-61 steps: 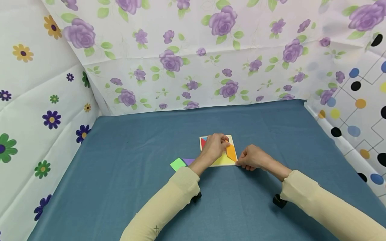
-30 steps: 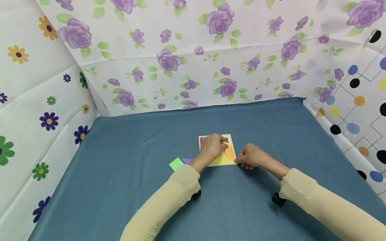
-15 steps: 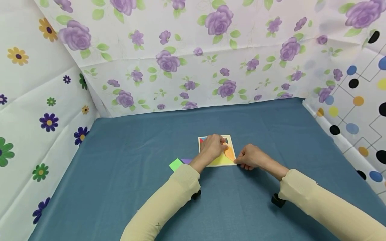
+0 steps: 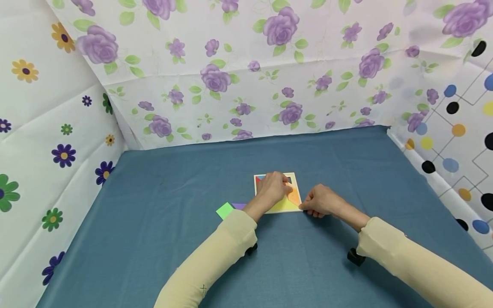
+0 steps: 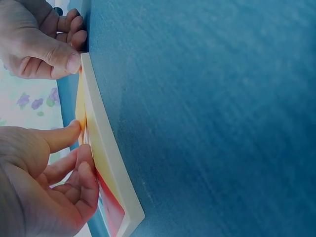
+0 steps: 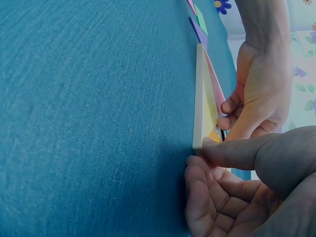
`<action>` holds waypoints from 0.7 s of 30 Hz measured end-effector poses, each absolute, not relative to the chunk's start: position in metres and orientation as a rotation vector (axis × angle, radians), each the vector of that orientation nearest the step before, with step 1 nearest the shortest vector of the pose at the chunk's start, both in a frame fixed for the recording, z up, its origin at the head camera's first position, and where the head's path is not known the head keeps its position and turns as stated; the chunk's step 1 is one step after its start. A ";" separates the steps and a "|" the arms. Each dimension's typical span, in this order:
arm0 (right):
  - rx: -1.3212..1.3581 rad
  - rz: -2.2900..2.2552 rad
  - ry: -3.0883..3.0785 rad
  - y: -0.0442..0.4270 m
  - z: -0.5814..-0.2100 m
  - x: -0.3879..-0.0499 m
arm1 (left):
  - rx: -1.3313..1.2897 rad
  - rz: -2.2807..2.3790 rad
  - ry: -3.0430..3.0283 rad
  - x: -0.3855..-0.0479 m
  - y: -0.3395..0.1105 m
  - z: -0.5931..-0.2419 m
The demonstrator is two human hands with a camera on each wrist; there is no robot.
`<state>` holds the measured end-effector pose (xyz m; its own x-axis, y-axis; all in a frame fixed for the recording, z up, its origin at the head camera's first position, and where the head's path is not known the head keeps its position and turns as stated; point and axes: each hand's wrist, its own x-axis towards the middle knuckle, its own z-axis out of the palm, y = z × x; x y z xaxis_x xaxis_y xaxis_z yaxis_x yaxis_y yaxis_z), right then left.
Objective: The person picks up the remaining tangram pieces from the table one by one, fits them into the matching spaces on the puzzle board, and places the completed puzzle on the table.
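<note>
Beside my right hand [image 4: 321, 201], pinching the puzzle tray [image 5: 114, 148] by a corner, my left hand [image 4: 271, 188] is pinching the orange parallelogram [image 4: 294, 197], now looking paler, so probably tilted, unseated.

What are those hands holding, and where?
The left hand pinches the orange piece by its far end; the right hand grips the tray by its near right corner, perhaps with the piece's tip.

A blue-clothed table [image 4: 131, 239] carries 1 pale-rimmed tray [image 4: 284, 211], 1 green square [image 4: 224, 210], 1 purple piece [image 4: 239, 206] and 1 pink piece [image 6: 191, 6].
</note>
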<state>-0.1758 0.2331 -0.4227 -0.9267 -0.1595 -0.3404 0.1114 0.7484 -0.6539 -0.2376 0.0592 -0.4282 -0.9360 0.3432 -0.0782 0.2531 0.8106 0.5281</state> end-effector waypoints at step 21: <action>-0.077 -1.000 2.609 0.232 -0.423 -0.172 | 0.436 0.804 2.876 -0.230 0.062 -0.429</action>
